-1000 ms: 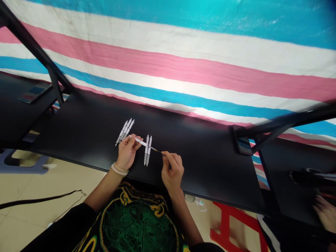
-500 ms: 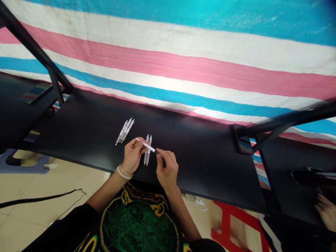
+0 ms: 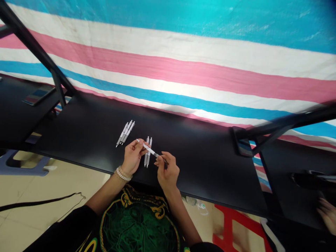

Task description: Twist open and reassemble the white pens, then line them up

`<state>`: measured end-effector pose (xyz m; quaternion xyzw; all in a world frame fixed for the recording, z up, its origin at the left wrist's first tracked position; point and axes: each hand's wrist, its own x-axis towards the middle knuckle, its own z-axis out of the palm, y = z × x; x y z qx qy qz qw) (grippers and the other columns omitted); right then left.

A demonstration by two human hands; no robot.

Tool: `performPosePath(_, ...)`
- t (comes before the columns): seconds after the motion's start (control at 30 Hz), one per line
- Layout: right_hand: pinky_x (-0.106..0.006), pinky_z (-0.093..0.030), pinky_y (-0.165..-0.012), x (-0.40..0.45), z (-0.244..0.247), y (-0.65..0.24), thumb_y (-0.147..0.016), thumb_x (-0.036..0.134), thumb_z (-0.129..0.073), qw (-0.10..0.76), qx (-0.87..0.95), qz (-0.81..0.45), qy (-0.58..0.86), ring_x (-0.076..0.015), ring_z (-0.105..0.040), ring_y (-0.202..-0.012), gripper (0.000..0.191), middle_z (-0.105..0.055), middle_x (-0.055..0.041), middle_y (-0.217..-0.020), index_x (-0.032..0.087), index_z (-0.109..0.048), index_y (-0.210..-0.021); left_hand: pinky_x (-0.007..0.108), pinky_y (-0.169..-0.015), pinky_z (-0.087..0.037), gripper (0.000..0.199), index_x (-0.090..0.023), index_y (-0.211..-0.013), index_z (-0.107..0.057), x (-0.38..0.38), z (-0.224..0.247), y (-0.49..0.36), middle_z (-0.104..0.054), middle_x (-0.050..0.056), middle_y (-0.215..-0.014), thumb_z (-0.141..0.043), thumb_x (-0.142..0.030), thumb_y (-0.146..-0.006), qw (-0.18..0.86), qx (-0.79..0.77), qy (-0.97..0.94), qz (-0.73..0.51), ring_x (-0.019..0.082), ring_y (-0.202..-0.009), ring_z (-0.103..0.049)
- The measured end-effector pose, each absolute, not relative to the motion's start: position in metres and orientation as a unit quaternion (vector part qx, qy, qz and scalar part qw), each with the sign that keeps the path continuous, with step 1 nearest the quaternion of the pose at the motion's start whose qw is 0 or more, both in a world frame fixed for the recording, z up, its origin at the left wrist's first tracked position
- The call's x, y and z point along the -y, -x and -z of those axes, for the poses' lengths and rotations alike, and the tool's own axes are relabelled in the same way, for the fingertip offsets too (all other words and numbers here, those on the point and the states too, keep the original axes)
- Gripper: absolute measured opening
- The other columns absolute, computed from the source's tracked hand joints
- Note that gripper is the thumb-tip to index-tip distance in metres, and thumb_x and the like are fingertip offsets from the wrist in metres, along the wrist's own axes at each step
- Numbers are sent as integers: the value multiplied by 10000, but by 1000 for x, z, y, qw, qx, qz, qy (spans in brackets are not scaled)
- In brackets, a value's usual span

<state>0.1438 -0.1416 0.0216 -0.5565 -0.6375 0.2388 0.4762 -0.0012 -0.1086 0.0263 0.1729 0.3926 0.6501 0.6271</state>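
A white pen (image 3: 151, 150) slants between my hands above the black table (image 3: 204, 154). My left hand (image 3: 133, 155) pinches its upper end, a beaded bracelet on the wrist. At its grey lower end, my right hand (image 3: 168, 169) has its fingers closed around the tip area, which they partly hide. Just behind the held pen lie two white and grey pens (image 3: 148, 159), partly covered by it and my left fingers. Farther left on the table is a group of three similar pens (image 3: 125, 133), side by side with tips toward me.
A striped sheet (image 3: 183, 70) hangs behind the table. Black metal supports (image 3: 39, 52) stand at both sides. Below the table are a red stool (image 3: 228, 224) and a bluish stool (image 3: 26, 166). Another person's hand (image 3: 327, 213) shows at the far right.
The grey lower part of the held pen now meets its white barrel, where a dark thin piece showed at the opening before. My right fingers have shifted slightly. The view has moved a little.
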Motion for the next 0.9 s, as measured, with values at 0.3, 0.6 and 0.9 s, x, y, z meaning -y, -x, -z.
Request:
performPosePath(0.3, -207, -491, -461, 138, -35, -143, -966, 354, -515, 451, 582, -384, 557, -105, -600, -479, 283, -646, 26, -699, 197, -487, -1200, 307, -797, -558, 287, -153, -875, -645, 109, -26, 3, -686, 47, -865, -761, -396, -776, 613, -411, -194, -647, 166, -857, -689)
performPosePath(0.6, -285, -585, -640, 140, -36, -148, -961, 322, -523, 441, 607, -366, 551, -148, -687, -660, 224, -696, -31, -831, 202, -571, -1144, 311, -791, -564, 282, -154, -885, -657, 106, -26, 6, -689, 53, -859, -759, -393, -776, 604, -416, -199, -650, 172, -854, -689)
performPosePath(0.9, -321, -593, -742, 137, -38, -151, -916, 314, -597, 432, 636, -349, 537, -182, -709, -809, 300, -714, -70, -982, 209, -578, -1196, 312, -778, -568, 277, -158, -886, -661, 103, -26, 10, -694, 55, -874, -755, -395, -778, 595, -420, -199, -656, 169, -837, -688)
